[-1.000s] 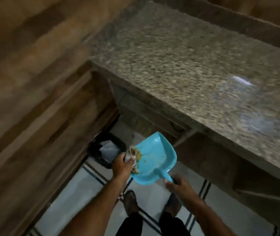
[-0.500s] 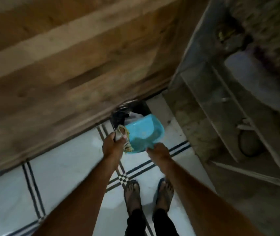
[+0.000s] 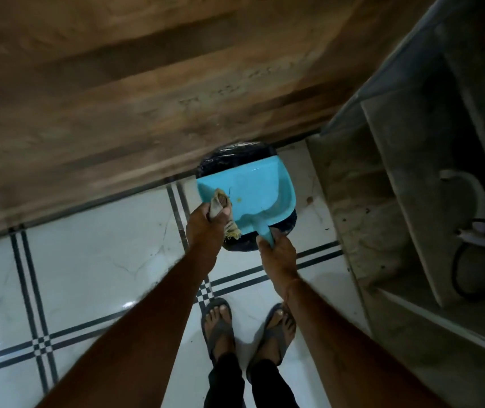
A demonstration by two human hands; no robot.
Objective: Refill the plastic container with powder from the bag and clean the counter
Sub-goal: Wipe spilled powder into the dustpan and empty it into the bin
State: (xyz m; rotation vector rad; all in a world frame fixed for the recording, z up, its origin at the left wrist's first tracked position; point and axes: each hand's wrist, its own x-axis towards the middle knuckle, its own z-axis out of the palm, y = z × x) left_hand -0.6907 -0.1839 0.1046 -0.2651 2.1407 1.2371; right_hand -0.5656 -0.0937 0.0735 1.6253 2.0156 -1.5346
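Note:
A light blue plastic dustpan (image 3: 251, 191) is held level over a black-lined waste bin (image 3: 229, 159) on the floor. My right hand (image 3: 276, 254) grips the dustpan's handle. My left hand (image 3: 206, 228) is closed on a crumpled beige cloth (image 3: 220, 207) that touches the pan's left inner edge. A small yellowish speck of powder lies on the pan's floor. The bin is mostly hidden under the pan. The plastic container, the bag and the counter top are out of view.
A wooden cabinet front (image 3: 147, 98) runs along the top, right behind the bin. Stone shelving under the counter (image 3: 397, 201) stands at the right, with a hose and fittings inside. White floor tiles (image 3: 88, 275) with dark stripes lie below; my sandalled feet (image 3: 247, 328) stand close behind the bin.
My view has swung from the granite counter down to the floor. Both hands have carried the dustpan and cloth down and over the bin.

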